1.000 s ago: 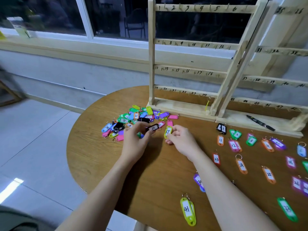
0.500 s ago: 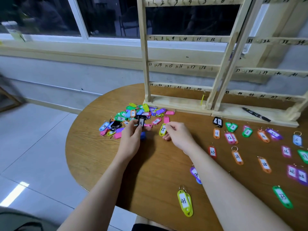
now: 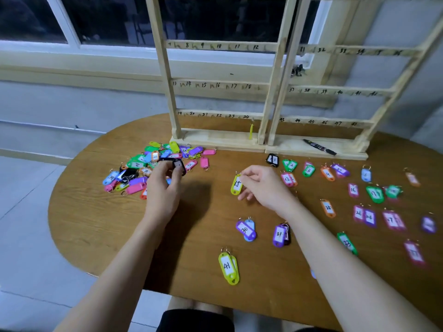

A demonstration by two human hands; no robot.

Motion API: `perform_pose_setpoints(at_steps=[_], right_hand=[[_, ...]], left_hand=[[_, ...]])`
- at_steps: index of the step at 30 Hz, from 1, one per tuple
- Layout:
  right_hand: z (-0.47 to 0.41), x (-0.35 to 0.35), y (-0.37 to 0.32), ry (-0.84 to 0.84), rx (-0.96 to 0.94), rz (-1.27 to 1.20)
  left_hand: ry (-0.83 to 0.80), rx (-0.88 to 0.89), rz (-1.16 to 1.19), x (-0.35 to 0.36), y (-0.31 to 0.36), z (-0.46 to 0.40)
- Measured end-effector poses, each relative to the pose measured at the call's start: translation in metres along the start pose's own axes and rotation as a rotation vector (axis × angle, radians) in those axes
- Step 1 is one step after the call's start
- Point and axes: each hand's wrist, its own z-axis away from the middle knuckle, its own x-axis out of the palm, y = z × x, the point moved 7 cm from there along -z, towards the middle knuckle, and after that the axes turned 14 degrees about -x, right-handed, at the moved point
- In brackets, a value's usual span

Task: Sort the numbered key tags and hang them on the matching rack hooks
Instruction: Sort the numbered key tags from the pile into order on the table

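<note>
Left hand (image 3: 165, 185) pinches a black tag (image 3: 178, 165) between thumb and fingers, lifted just above the near edge of the unsorted pile (image 3: 153, 168) of coloured tags. Right hand (image 3: 262, 185) pinches the ring end of a yellow tag marked 15 (image 3: 236, 184), which lies on the counter (image 3: 100, 219) just left of that hand's fingers. Between the two hands is bare wood. Right of the right hand, sorted tags (image 3: 374, 192) lie in rows, numbers up, some blurred. Nearer the person than the hands lie a yellow tag 41 (image 3: 229, 268), a purple tag 30 (image 3: 245, 230) and a purple tag 31 (image 3: 280, 234). Beyond both hands stands the wooden rack (image 3: 223, 82) with numbered hooks; one yellow tag (image 3: 251, 131) hangs at hook 24. A black marker (image 3: 320, 147) lies on the rack base.
</note>
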Motion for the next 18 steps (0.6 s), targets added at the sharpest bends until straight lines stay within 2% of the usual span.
perform_pose_setpoints(at_steps=[6,18], right_hand=[[0.031,-0.033,0.003,0.036,0.021,0.088],[0.099,-0.091,0.011,0.178,0.027,0.132]], left_hand=[[-0.196,-0.024,0.008,0.041,0.027,0.011],[-0.460,-0.046,0.134,0.120,0.076,0.047]])
